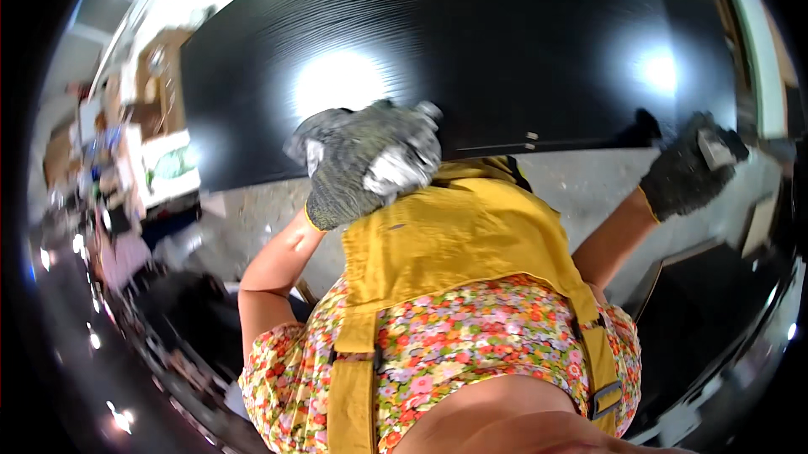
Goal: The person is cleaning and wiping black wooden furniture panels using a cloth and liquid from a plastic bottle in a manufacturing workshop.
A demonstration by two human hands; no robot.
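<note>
Left hand (352,159), eleven o'clock, curls its fingers, seemingly to keep a pale wad (401,172) bunched; right hand (683,172), three o'clock, bears a grey block (715,150); its finger grip I cannot tell.

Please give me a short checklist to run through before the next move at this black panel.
1. Left hand and right hand gloved: ok, both in dark gray.
2. Glossy black panel free of marks: not ok, two small pale spots show near its closest edge.
3. Whole panel surface readable: not ok, bright glare hides patches.
4. Left hand's contents: cannot tell, the pale crumpled area may be cloth or glove.
5. Right hand's contents: cannot tell, its pale patch is unclear.
6. Panel's support: cannot tell, hidden underneath.
</note>
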